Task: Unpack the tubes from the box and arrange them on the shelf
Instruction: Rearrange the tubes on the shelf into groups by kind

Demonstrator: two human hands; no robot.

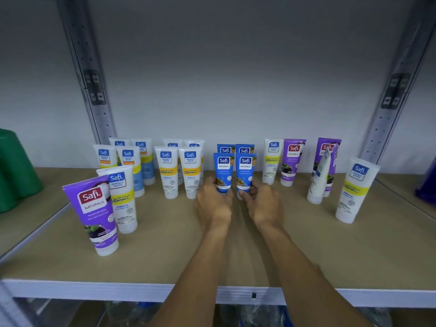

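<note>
Green plastic container stands at the left edge. Dark blue object at the right. Grey wall behind.

Tubes stand in rows on the shelf

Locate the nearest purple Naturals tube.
Head view: the purple Naturals tube stands tilted at the front left of the shelf, just in front of a white Vitamin C tube, well left of the left hand.
</note>
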